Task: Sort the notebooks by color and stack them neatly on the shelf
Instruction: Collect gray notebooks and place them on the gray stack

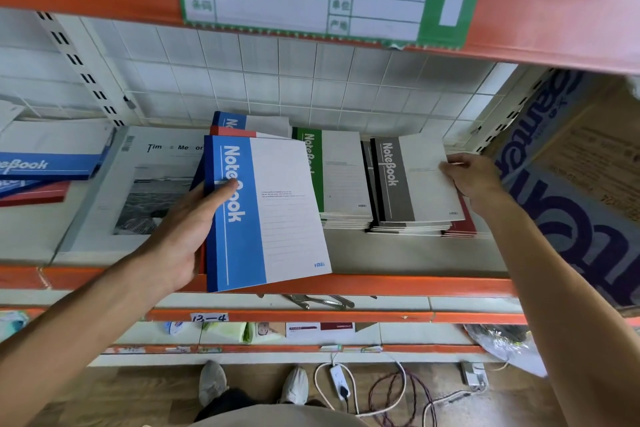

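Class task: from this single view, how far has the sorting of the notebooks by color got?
Done: a green stack and a grey stack sit side by side on the shelf. In hand: the left hand grips a blue notebook with others behind; the right hand pinches the top grey notebook. Left: red notebooks under the grey, loose blue and red ones far left.

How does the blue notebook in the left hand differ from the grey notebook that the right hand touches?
The blue notebook has a blue band down its spine side; the grey notebook has a grey one. The blue one is held tilted by the left hand, out over the shelf's front edge; the grey one lies on top of a stack on the shelf, with the right hand holding its right edge. Both share the white cover and the word NoteBook.
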A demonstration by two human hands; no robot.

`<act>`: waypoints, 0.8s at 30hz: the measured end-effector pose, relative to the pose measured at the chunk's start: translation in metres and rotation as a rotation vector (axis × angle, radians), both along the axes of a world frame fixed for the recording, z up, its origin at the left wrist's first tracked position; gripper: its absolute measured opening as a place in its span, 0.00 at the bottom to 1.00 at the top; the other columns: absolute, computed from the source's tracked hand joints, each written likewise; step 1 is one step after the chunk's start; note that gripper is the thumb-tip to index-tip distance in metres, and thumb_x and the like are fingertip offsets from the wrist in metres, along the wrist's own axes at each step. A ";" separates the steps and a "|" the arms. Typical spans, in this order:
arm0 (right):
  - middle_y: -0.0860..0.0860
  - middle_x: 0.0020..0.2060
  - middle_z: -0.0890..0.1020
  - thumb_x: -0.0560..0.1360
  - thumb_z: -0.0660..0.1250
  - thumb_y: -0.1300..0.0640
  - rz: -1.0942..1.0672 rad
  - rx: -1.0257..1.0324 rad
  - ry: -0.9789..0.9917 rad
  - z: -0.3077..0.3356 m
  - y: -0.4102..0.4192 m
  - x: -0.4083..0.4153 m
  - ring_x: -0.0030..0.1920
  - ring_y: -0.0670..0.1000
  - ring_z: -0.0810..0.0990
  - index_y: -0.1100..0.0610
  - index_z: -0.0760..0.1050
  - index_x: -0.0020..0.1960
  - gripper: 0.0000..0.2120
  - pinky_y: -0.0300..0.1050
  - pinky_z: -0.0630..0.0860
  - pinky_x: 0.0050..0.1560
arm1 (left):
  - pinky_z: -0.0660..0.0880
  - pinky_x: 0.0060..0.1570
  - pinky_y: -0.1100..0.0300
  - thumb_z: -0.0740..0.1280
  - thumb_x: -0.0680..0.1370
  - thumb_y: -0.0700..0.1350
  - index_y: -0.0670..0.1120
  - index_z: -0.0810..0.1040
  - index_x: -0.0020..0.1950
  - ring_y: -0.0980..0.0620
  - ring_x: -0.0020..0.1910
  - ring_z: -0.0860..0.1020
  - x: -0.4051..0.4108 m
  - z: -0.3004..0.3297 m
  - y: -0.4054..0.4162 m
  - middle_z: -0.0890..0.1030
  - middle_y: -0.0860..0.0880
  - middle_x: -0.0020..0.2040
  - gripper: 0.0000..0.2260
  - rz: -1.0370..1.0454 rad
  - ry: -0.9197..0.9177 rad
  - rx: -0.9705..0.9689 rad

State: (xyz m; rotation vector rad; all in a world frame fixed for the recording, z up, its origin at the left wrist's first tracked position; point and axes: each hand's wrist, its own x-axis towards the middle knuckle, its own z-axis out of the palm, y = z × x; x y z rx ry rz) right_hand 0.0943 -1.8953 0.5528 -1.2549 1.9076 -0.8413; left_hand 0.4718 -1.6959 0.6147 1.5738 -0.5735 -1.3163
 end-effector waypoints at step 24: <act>0.55 0.43 0.86 0.80 0.68 0.54 0.568 0.025 -0.291 0.034 0.127 0.162 0.42 0.52 0.86 0.57 0.82 0.50 0.07 0.46 0.82 0.42 | 0.77 0.40 0.58 0.68 0.77 0.50 0.54 0.79 0.54 0.56 0.44 0.84 0.012 -0.004 0.008 0.86 0.55 0.46 0.07 -0.060 0.000 -0.072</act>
